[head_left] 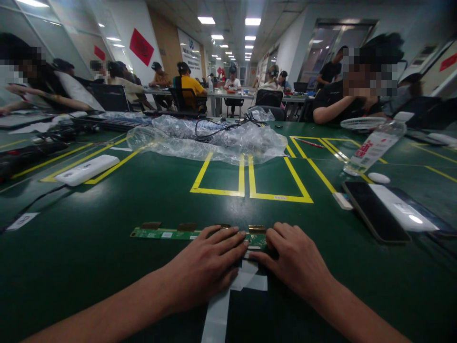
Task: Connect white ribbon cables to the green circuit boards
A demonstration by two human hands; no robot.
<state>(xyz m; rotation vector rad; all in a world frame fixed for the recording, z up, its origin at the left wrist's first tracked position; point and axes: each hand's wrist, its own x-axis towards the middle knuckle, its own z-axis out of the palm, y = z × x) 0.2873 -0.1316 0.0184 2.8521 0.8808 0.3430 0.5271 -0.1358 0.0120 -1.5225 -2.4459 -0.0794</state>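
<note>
- Across the near middle of the desk (107,276), a long, narrow circuit board (152,233) lies roughly left to right.
- Over its right half, the left hand (203,262) rests with fingers nearly straight; whether they grip or merely press cannot be told.
- At the board's right end, the right hand (294,252) has curled fingers and a thumb stretched leftward; its hold is hidden.
- Below both, white strips (216,317) cross on the desk, the longest running toward the near edge.
- Uneven finger pressure could flex so slim a board, and a fingertip catching the brown film tabs (187,227) on its far edge might crease or tear them.
- A sideways tug on the strips could likely kink them.
- The board looks rigid and green, the tabs thin and glossy, the strips flat and matte.
- Farther off, crinkled clear plastic wrap (160,147) heaps softly beyond the yellow tape (217,192).
</note>
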